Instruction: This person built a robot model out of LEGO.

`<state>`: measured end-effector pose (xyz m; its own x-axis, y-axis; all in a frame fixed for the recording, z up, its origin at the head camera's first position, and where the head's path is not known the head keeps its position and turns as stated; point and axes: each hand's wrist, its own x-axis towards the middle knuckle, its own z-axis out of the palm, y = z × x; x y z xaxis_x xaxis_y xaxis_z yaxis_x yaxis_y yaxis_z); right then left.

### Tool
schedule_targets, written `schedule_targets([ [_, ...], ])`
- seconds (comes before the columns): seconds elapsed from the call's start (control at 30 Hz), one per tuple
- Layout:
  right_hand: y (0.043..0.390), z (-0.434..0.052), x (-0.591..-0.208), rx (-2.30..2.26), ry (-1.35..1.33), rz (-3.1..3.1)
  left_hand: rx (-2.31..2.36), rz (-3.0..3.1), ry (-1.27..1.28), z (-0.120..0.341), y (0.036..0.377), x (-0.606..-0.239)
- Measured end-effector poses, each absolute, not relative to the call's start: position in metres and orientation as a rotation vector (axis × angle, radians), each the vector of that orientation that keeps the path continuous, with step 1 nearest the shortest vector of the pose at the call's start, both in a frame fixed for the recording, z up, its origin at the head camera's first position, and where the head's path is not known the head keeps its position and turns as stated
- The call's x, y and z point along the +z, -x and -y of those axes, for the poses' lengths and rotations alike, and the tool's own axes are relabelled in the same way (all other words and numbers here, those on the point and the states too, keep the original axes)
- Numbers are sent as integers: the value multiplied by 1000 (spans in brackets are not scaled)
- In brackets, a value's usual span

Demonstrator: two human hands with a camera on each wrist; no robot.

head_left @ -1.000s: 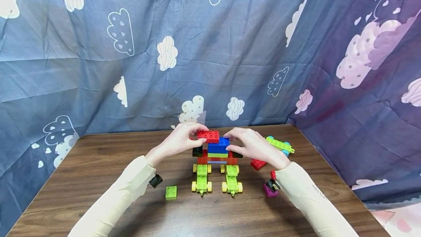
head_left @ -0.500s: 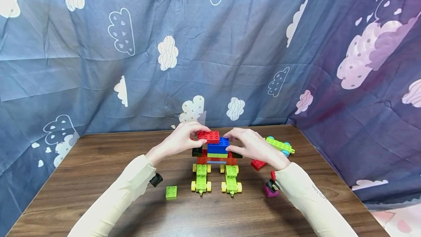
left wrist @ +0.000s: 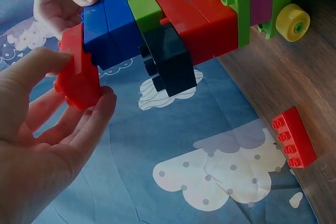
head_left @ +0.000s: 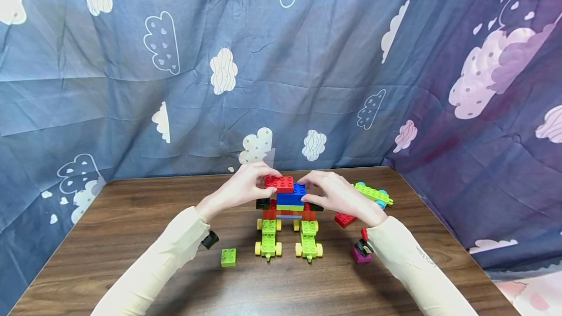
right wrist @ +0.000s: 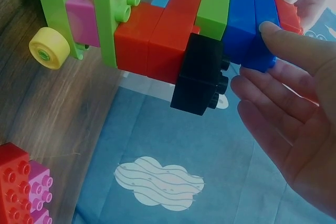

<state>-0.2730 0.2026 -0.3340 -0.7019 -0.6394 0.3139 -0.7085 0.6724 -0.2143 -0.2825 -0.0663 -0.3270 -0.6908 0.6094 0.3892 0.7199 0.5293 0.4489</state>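
Red plastic sits pinched in a person's left hand (head_left: 240, 190): thumb and fingers close around a red brick (head_left: 279, 183) at the top of a toy-block build (head_left: 287, 208) in the centre of the head view. In the left-wrist view the same red brick (left wrist: 79, 74) lies between thumb and fingertips at the left of the frame, its edge touching the blue bricks (left wrist: 107, 32) of the build.

The right hand (head_left: 335, 194) steadies the build from the other side, thumb and fingers curled on the blue bricks (head_left: 293, 194); in the right-wrist view its thumb tip presses their near face while the other fingers spread loosely below.

Under the blue layer come a lime-green brick (right wrist: 216, 8), red bricks (right wrist: 157, 40) and a black brick (right wrist: 200, 74) jutting from each side. The stack stands on two lime-green wheeled chassis (head_left: 269, 239) with yellow wheels, side by side on the wooden table (head_left: 131, 218).

Loose pieces lie around it: a small green brick (head_left: 228, 257) at lower left of the build, a red brick (head_left: 345, 219) just right of it, a magenta piece (head_left: 361, 252) beside the right sleeve, and a lime-green plate with blue wheels (head_left: 373, 193) beyond the right hand. A blue cloth printed with clouds (head_left: 281, 62) fills the upper frame.
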Motion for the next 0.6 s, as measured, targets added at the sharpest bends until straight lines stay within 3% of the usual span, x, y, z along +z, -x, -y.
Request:
schedule_targets([
  [0.6,273,-203,-333,481,-1099,2687,-958,2663,1167,67,287,-322],
])
